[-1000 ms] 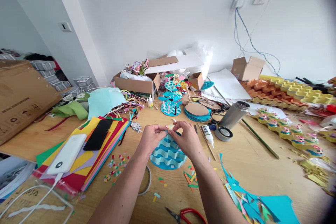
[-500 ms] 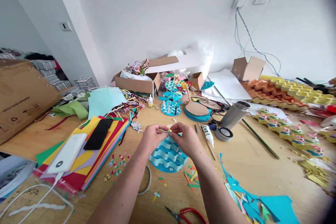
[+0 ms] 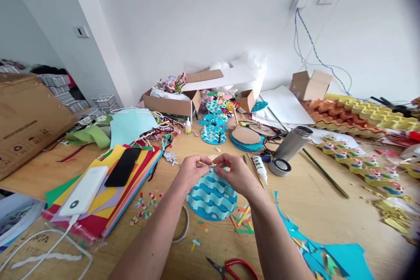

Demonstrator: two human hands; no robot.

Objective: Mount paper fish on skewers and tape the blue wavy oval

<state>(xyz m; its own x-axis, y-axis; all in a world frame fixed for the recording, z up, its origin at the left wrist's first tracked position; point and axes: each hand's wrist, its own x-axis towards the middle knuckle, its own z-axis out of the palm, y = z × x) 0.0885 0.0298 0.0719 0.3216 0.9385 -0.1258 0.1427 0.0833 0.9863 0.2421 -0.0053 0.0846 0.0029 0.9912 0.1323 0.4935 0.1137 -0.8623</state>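
A round blue disc (image 3: 213, 214) with rows of wavy light-blue paper strips lies on the table, its far edge partly hidden by my fingers. At that far edge, my left hand (image 3: 193, 171) and my right hand (image 3: 235, 174) face each other with fingertips pinched. Between them is a small paper piece striped in yellow and pink (image 3: 212, 158), gripped at its two sides. My fingers cover much of it, so its full shape is hidden. Below my right wrist lie thin orange, green and yellow paper strips (image 3: 242, 219).
Red-handled scissors (image 3: 238, 267) lie at the near edge, and a tape roll (image 3: 187, 227) is beside my left forearm. A glue bottle (image 3: 260, 169) and a metal flask (image 3: 293, 143) stand to the right. Coloured sheets (image 3: 144, 183) carry a phone (image 3: 123, 167) on the left.
My hands have drawn slightly apart while staying at the paper piece. More of the disc shows, and it sits a little nearer to me.
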